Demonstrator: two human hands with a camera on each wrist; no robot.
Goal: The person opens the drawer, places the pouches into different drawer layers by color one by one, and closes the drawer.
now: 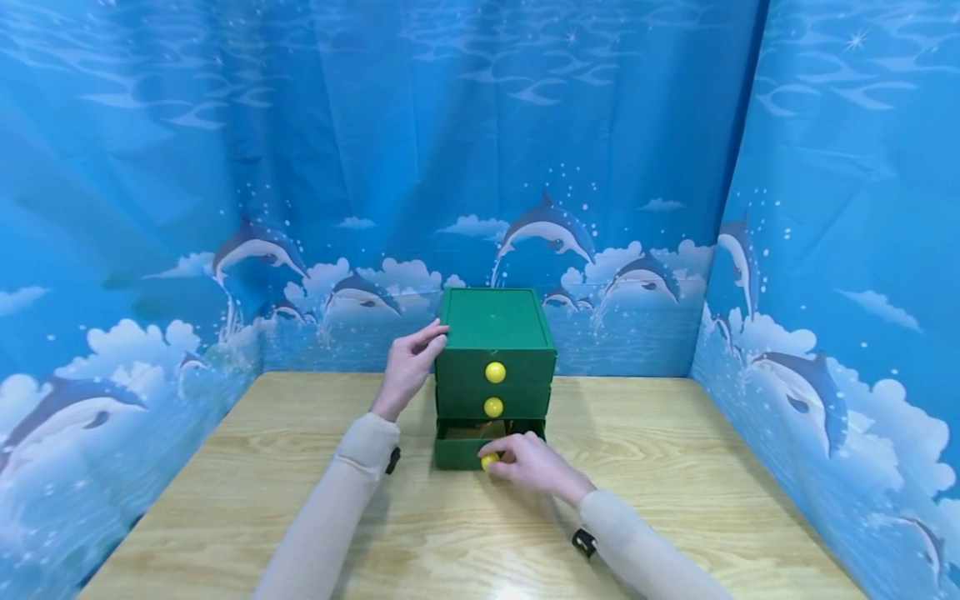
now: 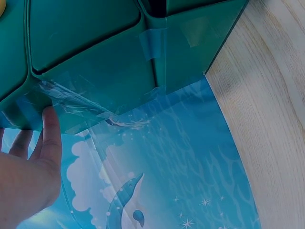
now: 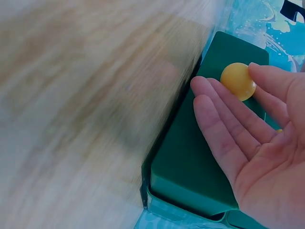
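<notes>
A green three-drawer chest (image 1: 495,321) with round yellow knobs stands on the table. Its bottom drawer (image 1: 459,455) is pulled partly out, and something brownish shows inside, largely hidden. My right hand (image 1: 536,464) pinches that drawer's yellow knob (image 3: 237,81) between thumb and fingers; in the right wrist view the other fingers extend along the drawer front. At the chest's upper left side, my left hand (image 1: 411,362) rests with fairly straight fingers against the wall. The left wrist view shows a fingertip on the green side, beside strips of clear tape (image 2: 78,100).
The wooden table (image 1: 652,467) extends on both sides of the chest and in front of it. Blue dolphin-print curtains (image 1: 360,167) hang behind the table and along its sides. The middle and top drawers, with their knobs (image 1: 492,407), are closed.
</notes>
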